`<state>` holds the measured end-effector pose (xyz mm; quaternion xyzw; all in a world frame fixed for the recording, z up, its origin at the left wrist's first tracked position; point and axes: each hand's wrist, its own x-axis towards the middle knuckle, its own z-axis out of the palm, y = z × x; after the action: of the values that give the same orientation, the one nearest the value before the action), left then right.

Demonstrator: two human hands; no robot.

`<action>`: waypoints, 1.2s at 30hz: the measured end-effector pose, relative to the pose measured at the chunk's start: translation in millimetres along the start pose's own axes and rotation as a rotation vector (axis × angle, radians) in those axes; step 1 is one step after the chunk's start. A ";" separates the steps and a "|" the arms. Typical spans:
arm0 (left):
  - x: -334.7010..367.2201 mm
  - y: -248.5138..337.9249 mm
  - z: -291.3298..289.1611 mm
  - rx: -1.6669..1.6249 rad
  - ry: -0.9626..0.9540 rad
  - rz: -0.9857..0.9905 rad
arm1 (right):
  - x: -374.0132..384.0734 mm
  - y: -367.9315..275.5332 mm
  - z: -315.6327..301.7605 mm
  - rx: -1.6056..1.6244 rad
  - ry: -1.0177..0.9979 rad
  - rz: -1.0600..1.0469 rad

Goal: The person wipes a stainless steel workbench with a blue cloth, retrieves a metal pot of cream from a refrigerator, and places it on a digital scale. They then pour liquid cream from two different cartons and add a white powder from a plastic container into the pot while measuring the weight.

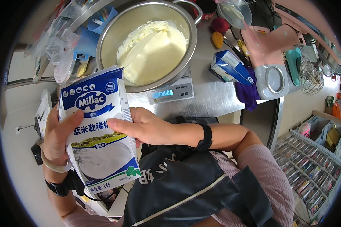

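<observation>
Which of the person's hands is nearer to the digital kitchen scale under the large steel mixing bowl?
Right. The right hand grips the blue-and-white cream carton just below the digital kitchen scale; the left hand holds the carton's far side, farther off.

Bowl: large steel mixing bowl (110, 36) of pale cream, on a digital scale (170, 92)
Counter: steel counter (212, 94) carrying a small blue-and-white carton (231, 67)
Right: wire whisk (310, 76)
</observation>
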<state>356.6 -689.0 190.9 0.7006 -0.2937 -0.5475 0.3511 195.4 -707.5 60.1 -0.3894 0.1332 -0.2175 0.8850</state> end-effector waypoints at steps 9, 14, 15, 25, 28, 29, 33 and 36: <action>-4.6 -5.9 -0.2 0.053 0.077 0.049 | -0.1 2.7 0.9 0.026 0.013 -0.005; -7.1 -12.8 -4.9 0.031 0.102 0.092 | 0.4 3.7 0.8 -0.001 -0.028 0.000; -7.6 -12.6 -4.4 0.030 0.103 0.090 | 0.7 4.0 0.7 -0.013 -0.023 0.000; -14.3 -31.5 -18.2 0.099 0.117 0.212 | 5.7 17.4 -3.6 0.018 0.076 -0.291; -27.2 -75.8 -49.9 0.127 0.118 0.535 | -5.4 -1.8 -20.4 -0.338 -0.003 -0.099; -32.2 -90.8 -65.0 0.176 0.121 0.585 | -10.8 -2.6 -28.0 -0.338 -0.013 -0.095; -37.5 -118.5 -71.6 0.166 0.032 0.590 | -38.3 14.5 -86.3 -0.776 0.057 0.194; -25.8 -157.0 -73.5 0.117 0.172 0.561 | -71.5 47.7 -148.3 -0.974 0.431 0.243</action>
<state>426.4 -564.7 88.9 0.6551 -0.4761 -0.3497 0.4711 86.6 -737.4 -68.8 -0.6828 0.4408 -0.1018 0.5736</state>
